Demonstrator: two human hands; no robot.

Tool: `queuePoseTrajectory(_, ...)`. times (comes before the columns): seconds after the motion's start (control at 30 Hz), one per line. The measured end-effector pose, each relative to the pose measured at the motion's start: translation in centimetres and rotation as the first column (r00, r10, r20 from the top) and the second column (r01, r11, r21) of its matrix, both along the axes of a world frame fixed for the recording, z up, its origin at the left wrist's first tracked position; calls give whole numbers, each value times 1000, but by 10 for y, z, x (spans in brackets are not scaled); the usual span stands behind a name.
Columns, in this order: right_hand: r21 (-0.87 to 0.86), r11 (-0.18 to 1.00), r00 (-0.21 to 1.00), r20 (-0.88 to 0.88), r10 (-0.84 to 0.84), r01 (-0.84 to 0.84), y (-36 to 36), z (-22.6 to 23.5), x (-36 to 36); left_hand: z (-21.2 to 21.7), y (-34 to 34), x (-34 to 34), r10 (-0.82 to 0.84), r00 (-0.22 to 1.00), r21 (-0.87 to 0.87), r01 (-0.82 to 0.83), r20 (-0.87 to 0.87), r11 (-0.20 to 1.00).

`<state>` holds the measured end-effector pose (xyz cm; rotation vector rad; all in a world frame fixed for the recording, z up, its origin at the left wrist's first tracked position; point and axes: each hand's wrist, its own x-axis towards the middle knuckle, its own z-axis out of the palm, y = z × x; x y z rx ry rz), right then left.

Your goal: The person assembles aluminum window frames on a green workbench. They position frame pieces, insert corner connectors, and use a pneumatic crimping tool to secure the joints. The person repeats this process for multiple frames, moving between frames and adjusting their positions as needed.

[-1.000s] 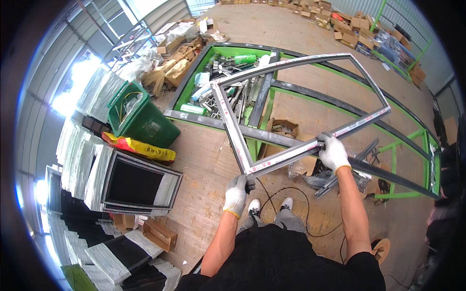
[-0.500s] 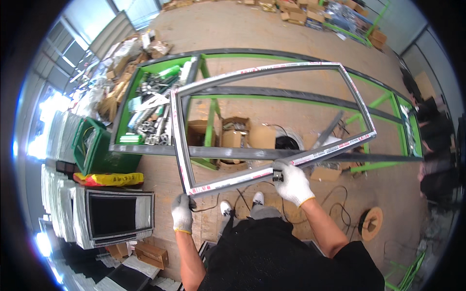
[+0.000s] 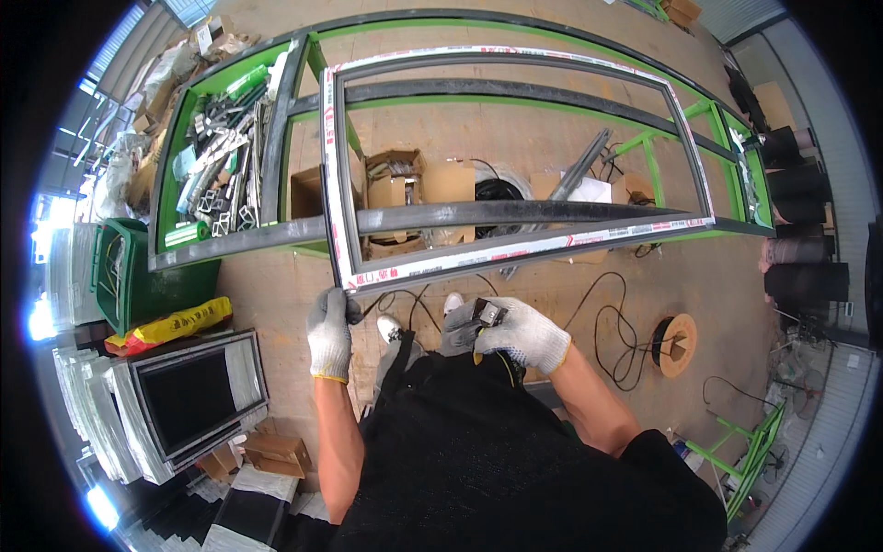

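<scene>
At lower centre, our right hand, now off the frame, clutches a dark block; only our left hand grips the frame's corner.

A green bin stands at left, a yellow bag just below it. Dark rolls lie at far right.

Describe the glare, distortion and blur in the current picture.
All in the head view: white glare burns out patches along the left rim; fisheye bending bows the green-edged bench's far rail; black vignetting swallows the corners; the frame and gloved left hand look reasonably sharp, without obvious motion blur.
</scene>
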<state>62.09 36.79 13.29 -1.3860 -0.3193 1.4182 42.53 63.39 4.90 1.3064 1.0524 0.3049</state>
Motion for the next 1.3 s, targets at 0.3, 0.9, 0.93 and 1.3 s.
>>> queuePoseTrajectory(0.3,-334,933,985,63,163,-134,17,-12,-66,5,-3,-29,-124,992,-56,126,27,991)
queuePoseTrajectory(0.9,-446,764,368,688,625,-466,124,-33,-46,26,7,-33,-266,956,166,284,-124,944)
queuePoseTrajectory(0.93,-429,770,359,705,612,-472,125,-35,-44,27,7,-32,-260,957,147,277,-126,950)
queuePoseTrajectory(1.3,-386,764,358,713,602,-516,131,-42,-38,30,15,-34,-320,928,234,359,-189,903)
